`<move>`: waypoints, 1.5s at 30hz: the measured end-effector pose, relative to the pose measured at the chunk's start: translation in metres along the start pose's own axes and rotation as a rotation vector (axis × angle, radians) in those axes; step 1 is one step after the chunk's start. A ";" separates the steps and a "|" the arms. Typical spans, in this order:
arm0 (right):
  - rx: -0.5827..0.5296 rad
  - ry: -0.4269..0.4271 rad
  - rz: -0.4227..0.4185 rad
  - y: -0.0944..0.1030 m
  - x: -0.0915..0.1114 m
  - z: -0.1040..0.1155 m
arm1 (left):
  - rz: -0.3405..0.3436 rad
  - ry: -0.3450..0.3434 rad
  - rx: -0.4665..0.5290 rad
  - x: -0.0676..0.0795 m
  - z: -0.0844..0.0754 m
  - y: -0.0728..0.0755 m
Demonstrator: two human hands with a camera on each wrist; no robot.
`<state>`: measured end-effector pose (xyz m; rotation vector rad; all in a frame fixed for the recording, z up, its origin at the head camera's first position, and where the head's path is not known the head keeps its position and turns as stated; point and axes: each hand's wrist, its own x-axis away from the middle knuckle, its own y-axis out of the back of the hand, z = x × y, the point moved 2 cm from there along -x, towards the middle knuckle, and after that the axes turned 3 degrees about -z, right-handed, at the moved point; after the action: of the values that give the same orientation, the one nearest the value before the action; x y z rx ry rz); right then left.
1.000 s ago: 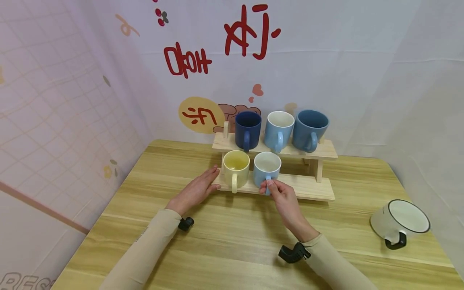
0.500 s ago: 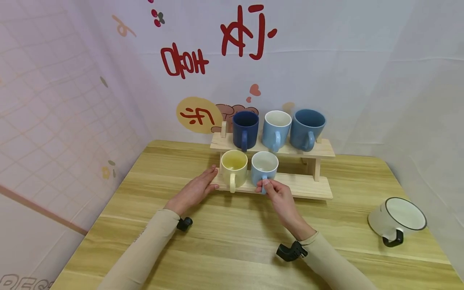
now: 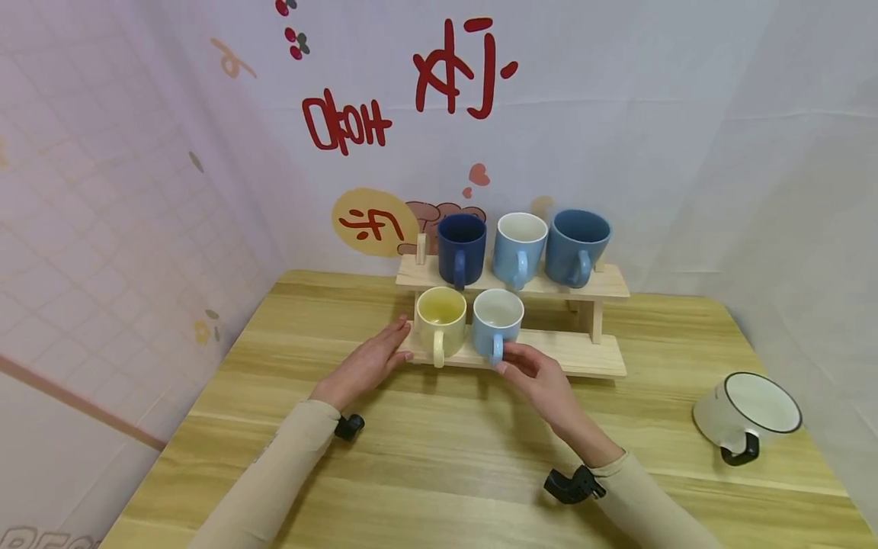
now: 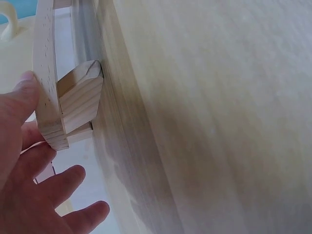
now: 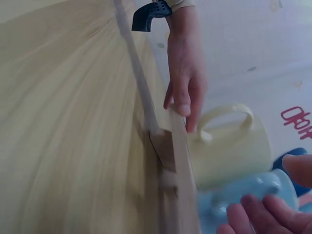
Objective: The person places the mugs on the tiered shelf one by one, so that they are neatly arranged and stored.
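Note:
A light blue mug (image 3: 485, 334) stands upright on the lower board of a two-tier wooden shelf (image 3: 579, 352), its handle toward me. Beside that handle is my right hand (image 3: 549, 390), thumb and fingers parted; the right wrist view shows a gap between them. To the mug's left sits a pale yellow mug (image 3: 429, 337). At the lower board's left end rests my left hand (image 3: 363, 367), with loosely extended fingers. In the left wrist view its thumb (image 4: 27, 95) lies against the board's edge while other fingers spread beneath.
On the upper board stand a dark blue mug (image 3: 453, 252), a second light blue mug (image 3: 509, 258) and a grey-blue mug (image 3: 564, 255). A white mug with a black handle (image 3: 725, 419) is on the wooden table (image 3: 425, 465) at right. A printed cloth (image 3: 658, 152) hangs behind.
My right thumb and fingers have come off the light blue mug's handle and moved slightly right. The mug stays put on the lower board. My left hand keeps its place at the shelf's end.

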<state>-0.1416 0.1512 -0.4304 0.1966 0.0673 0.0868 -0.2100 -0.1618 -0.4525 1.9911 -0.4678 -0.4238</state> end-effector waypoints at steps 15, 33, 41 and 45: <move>0.469 0.215 -0.097 0.089 0.062 0.028 | -0.018 -0.010 -0.038 0.000 -0.002 -0.002; 0.592 0.067 -0.316 0.180 0.113 0.031 | -0.023 -0.024 -0.056 -0.001 0.002 -0.003; 0.537 0.017 -0.386 0.215 0.133 0.015 | -0.023 -0.015 -0.048 0.001 0.000 -0.002; 0.520 0.057 -0.435 0.228 0.140 0.007 | -0.036 -0.027 -0.047 0.000 -0.002 -0.001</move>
<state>-0.0198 0.3855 -0.3867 0.6938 0.1882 -0.3636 -0.2087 -0.1601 -0.4526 1.9530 -0.4352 -0.4802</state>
